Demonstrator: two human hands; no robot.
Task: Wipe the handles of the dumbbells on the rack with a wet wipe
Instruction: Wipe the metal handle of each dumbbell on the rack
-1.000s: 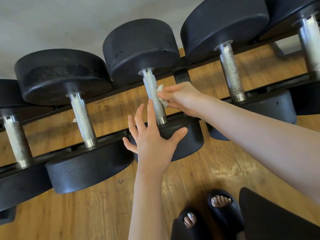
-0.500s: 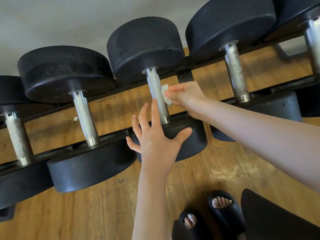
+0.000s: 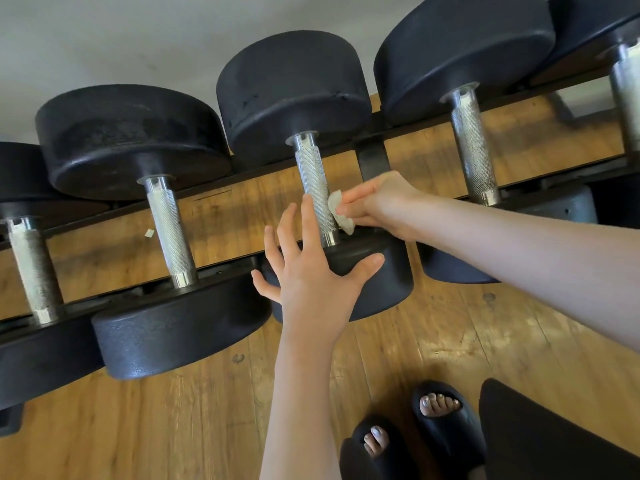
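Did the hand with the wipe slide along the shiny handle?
Yes. The right hand and its wet wipe slid down the middle dumbbell's handle, from mid-handle toward the collar by the near weight head.

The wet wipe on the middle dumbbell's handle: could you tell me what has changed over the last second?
The right hand, pinching the wet wipe, slid it down the handle toward the near weight, from about mid-handle to the lower end. Nothing was picked up or let go. The left hand stays flat and open on that weight, and the dumbbells have not shifted on the rack.
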